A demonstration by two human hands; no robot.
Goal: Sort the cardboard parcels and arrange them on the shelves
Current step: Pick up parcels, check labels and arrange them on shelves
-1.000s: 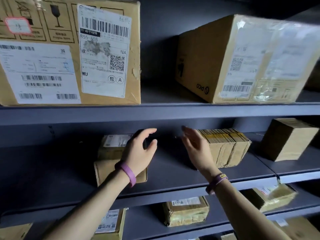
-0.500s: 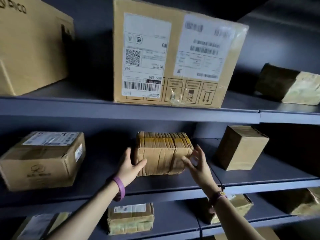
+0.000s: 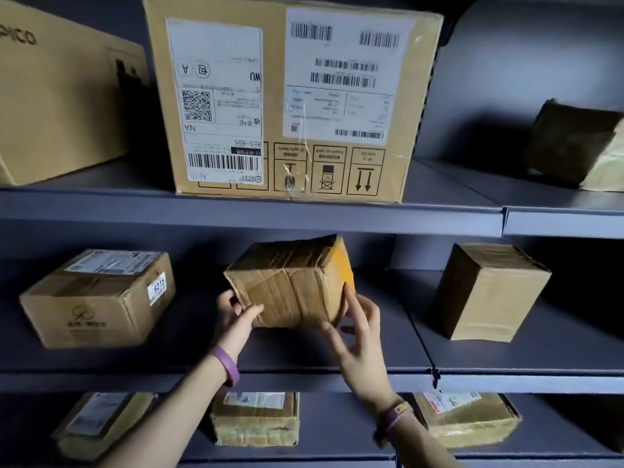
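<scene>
taped parcel (image 3: 290,292) no longer flat, now tilted and apparently lifted

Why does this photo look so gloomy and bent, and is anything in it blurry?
Head view: dim light catches carton fronts while the shelf backs sink into shadow. Head view: the wide lens makes the upper shelf edge slant and the large labelled box splay. Head view: the right hand is blurred most, the taped parcel slightly; the left hand gripping it looks sharper.
</scene>
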